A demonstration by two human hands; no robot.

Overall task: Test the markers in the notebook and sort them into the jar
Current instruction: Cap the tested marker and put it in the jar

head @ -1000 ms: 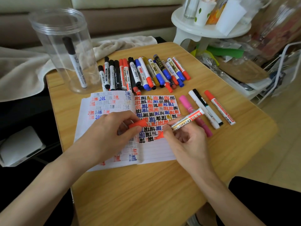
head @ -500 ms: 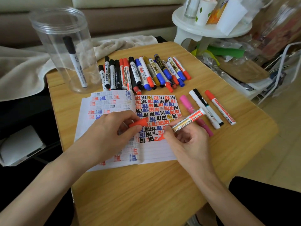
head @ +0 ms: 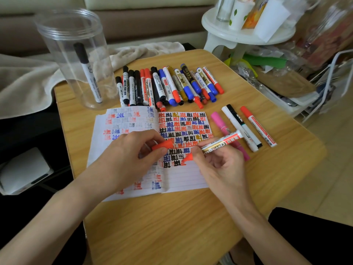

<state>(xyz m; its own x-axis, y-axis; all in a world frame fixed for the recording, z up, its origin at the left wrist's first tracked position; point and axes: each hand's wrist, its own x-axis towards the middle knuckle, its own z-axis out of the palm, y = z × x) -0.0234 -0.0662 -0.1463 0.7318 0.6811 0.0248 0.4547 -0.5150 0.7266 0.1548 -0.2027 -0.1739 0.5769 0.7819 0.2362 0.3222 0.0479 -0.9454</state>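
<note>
The right hand [head: 219, 169] grips a red marker [head: 219, 143] writing in the notebook [head: 181, 176]; the left hand [head: 124, 159] pinches its cap [head: 162, 145]; the jar [head: 76, 54] holds one marker, many unsorted.

Marker tip [head: 185, 160] against page, blurred

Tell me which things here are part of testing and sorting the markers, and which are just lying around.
Part of the job: red marker in right hand, its cap in left hand, notebook, jar, marker row.

Lying about: towel, white stool, cups.
</note>
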